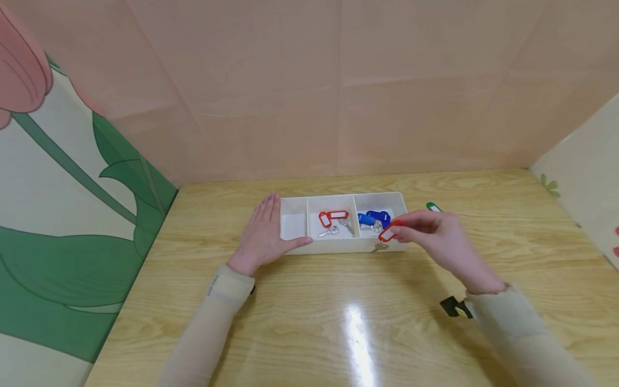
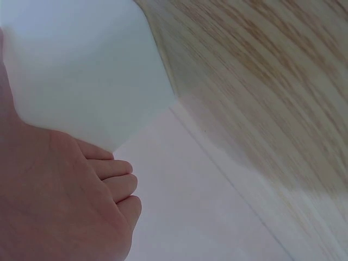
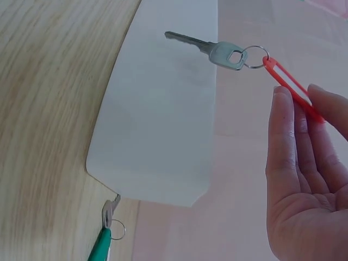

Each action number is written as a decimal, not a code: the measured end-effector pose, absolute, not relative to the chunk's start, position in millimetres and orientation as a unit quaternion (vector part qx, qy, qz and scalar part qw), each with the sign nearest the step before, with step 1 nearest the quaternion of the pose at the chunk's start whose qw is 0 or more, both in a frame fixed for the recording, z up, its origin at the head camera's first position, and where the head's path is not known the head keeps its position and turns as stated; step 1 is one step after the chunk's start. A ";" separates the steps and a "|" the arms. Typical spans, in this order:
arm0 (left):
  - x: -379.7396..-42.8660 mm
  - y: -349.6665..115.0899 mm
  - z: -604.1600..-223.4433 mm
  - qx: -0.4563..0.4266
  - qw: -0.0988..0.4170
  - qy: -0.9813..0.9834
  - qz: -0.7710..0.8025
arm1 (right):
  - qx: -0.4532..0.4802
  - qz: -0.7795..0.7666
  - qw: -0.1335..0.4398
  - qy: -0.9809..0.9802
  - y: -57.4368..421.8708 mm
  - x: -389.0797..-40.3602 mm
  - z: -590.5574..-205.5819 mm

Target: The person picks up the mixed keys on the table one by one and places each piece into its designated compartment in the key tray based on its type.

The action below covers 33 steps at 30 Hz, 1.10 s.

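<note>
A white three-compartment box (image 1: 333, 246) stands on the table. My left hand (image 1: 263, 234) lies against its left end, fingers straight and thumb along the front wall; the left wrist view shows the palm beside the white wall (image 2: 92, 76). Between thumb and fingertips, my right hand (image 1: 437, 236) pinches a red key tag (image 1: 387, 233) over the box's front right edge. A metal key (image 3: 225, 55) hangs from the tag by a ring. Red-tagged keys (image 1: 333, 216) lie in the middle compartment, and blue-tagged keys (image 1: 374, 217) in the right one. The left compartment (image 1: 293, 226) shows a bare floor.
A green key tag (image 1: 433, 207) lies on the table right of the box, partly behind my right hand; its ring and key show in the right wrist view. The wooden table (image 1: 300, 322) meets a pink backdrop (image 1: 338, 107) behind, with printed panels at both sides.
</note>
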<state>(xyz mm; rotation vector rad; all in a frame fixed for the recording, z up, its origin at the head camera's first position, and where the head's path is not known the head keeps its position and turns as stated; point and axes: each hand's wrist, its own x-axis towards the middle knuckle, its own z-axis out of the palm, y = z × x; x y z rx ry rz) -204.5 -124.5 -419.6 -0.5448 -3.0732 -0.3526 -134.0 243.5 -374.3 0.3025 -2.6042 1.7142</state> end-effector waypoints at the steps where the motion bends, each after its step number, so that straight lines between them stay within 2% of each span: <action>1: -204.4 -124.5 -419.7 -0.174 0.001 -0.978 -0.112 | 0.098 0.550 0.003 -0.829 242.6 -134.0 -374.5; 33: -202.2 -122.2 -418.0 -0.172 0.001 -0.979 -0.112 | 0.119 0.583 -0.019 -0.804 221.5 -135.4 -379.8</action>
